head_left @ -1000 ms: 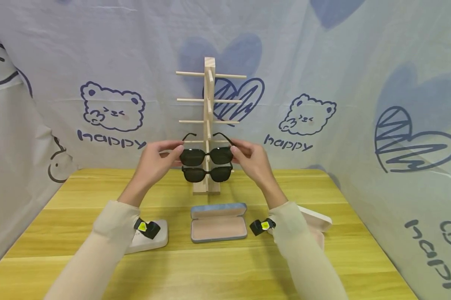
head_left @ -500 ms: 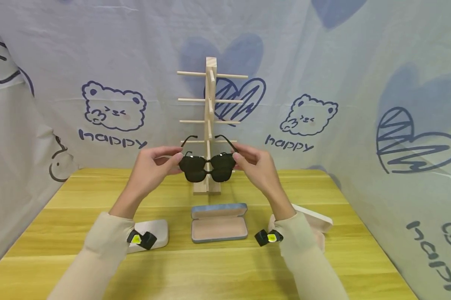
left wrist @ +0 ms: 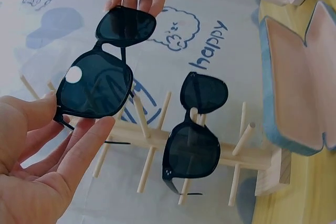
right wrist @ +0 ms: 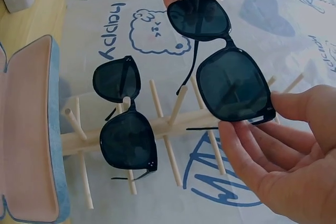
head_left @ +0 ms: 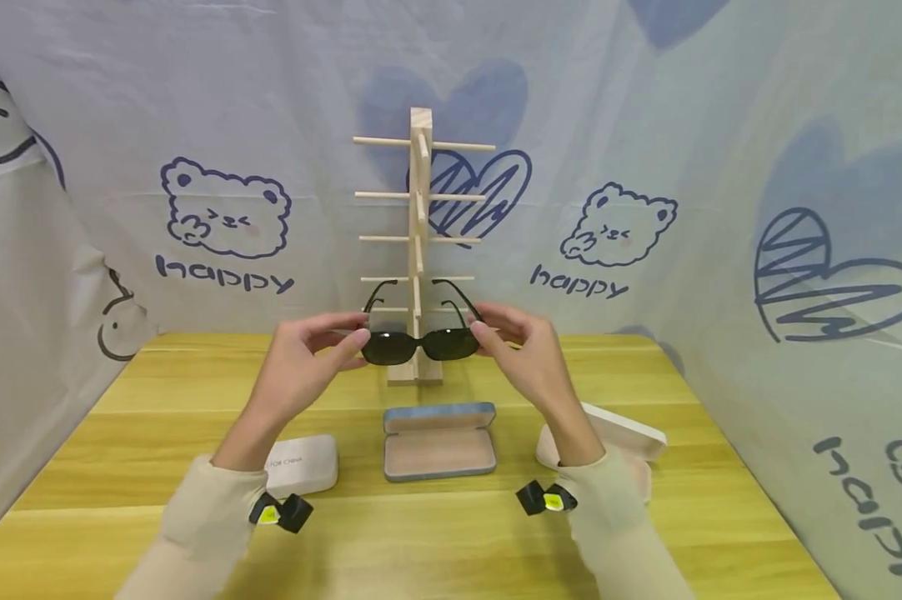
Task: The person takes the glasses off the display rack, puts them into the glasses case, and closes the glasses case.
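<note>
Both hands hold one pair of black sunglasses (head_left: 389, 348) by its two ends, with the temples unfolded and pointing towards the rack. My left hand (head_left: 301, 360) pinches the left end between thumb and fingers, and my right hand (head_left: 524, 357) pinches the right end. Behind them stands a wooden rack (head_left: 420, 196) with several pegs. A second pair of dark sunglasses (left wrist: 193, 150) hangs on a lower peg, as the wrist views show; in the head view the held pair mostly hides it. The held pair is apart from the rack's post.
On the wooden table (head_left: 391, 550), an open blue case (head_left: 439, 457) with pink lining lies in front of the rack. A closed white case (head_left: 304, 463) is at the left. An open white case (head_left: 623, 437) sits at the right, partly behind the right forearm. Patterned cloth (head_left: 271, 75) hangs behind.
Both hands have drawn the held sunglasses away from the rack, lower in the head view and nearer to me. They have gone from above the hanging pair to in front of it.
</note>
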Motion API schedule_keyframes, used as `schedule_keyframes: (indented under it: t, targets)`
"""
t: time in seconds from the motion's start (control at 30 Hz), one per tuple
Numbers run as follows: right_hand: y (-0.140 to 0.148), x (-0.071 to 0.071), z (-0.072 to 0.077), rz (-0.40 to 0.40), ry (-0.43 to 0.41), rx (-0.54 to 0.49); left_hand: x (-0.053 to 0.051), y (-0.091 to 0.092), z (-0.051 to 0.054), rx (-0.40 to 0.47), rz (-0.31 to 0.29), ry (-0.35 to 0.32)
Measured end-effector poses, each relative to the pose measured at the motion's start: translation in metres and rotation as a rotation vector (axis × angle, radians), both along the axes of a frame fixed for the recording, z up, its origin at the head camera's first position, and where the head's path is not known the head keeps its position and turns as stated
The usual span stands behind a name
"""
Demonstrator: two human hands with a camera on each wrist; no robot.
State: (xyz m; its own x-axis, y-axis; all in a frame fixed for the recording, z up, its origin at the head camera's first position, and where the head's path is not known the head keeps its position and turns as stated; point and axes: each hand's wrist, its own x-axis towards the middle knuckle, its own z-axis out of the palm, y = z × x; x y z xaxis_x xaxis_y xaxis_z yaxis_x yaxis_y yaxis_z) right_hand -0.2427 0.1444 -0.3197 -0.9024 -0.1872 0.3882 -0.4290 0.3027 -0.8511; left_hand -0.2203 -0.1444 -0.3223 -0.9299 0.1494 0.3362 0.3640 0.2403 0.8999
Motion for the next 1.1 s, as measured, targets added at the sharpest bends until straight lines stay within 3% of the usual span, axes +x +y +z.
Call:
schedule_keyframes:
  t: [0.57, 1.1]
  targets:
    - [0.008, 0.034, -0.011, -0.022, -0.085, 0.022, 0.027, 0.005, -0.018, -0.007, -0.014, -0.05]
    - [0.015, 0.038, -0.013, -0.04, -0.155, 0.066, 0.029, 0.01, -0.03, 0.009, -0.022, -0.037]
